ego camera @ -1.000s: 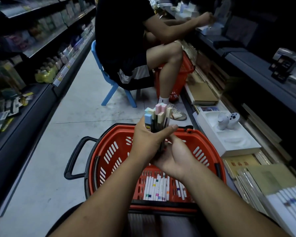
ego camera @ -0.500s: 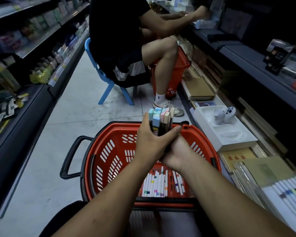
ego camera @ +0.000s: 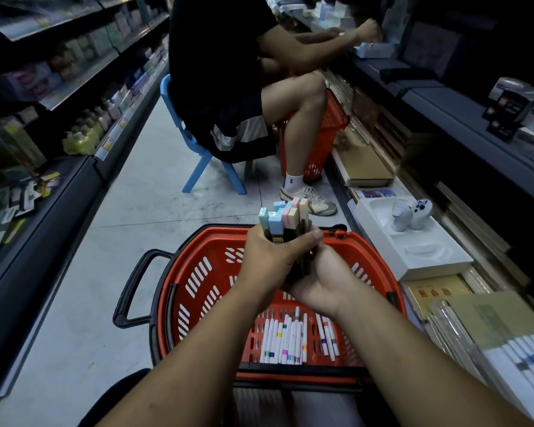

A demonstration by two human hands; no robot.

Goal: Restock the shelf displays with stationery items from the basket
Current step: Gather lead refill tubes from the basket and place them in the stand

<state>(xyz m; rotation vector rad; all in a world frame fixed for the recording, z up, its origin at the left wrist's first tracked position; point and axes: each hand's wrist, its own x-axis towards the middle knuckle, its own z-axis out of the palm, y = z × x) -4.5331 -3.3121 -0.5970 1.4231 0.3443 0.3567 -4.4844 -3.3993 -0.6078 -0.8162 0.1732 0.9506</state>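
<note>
Red basket (ego camera: 198, 272) and blue chair (ego camera: 199, 172) on pale floor (ego camera: 74, 334).

Nothing reads cleanly from where I stand. A gold book (ego camera: 435, 292) low on the right carries red characters across its cover, too blurred to make out. The sock (ego camera: 293, 181) has small dark letters, illegible. Price tags (ego camera: 107, 144) along the left shelf (ego camera: 74, 192) show only yellow-and-white smudges.

Left hand (ego camera: 269, 260) and right hand (ego camera: 324, 285) grip a marker bundle (ego camera: 285, 218) (caps up) over the red basket (ego camera: 195, 291).
</note>
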